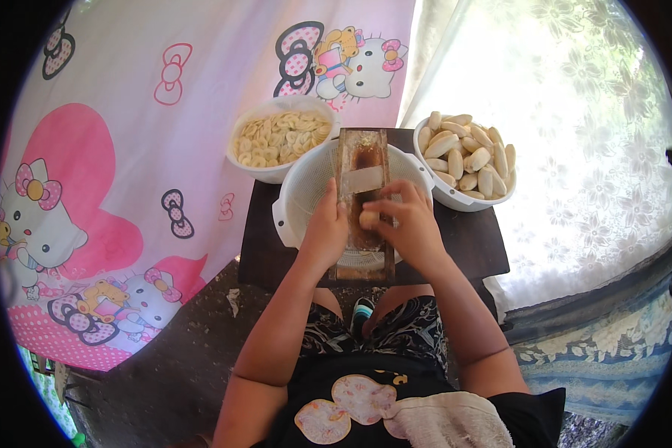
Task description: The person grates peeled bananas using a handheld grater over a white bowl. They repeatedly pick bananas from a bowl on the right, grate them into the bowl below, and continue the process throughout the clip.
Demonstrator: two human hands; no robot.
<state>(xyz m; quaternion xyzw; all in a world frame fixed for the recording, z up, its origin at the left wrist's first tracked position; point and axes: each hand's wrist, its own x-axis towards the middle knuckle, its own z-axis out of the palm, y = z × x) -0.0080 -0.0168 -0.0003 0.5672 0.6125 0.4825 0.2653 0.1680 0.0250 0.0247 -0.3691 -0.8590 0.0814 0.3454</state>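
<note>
A wooden slicer board [363, 153] with a flat metal blade [364, 179] across its middle lies lengthwise over a white colander [299, 183]. My left hand [327, 224] grips the board's left edge, its fingers pointing away from me. On the board, just nearer than the blade, the fingers of my right hand [411, 224] are closed on a pale peeled banana [368, 219]; only its rounded end shows. Whatever lies in the colander under the board is mostly hidden.
A white bowl [270, 175] of thin banana slices [284, 138] stands at the far left. Another white bowl [467, 202], heaped with whole peeled bananas [470, 157], is at the far right. All rest on a dark table [470, 243]. Printed cloth [127, 149] and a lacy curtain [575, 187] hang around.
</note>
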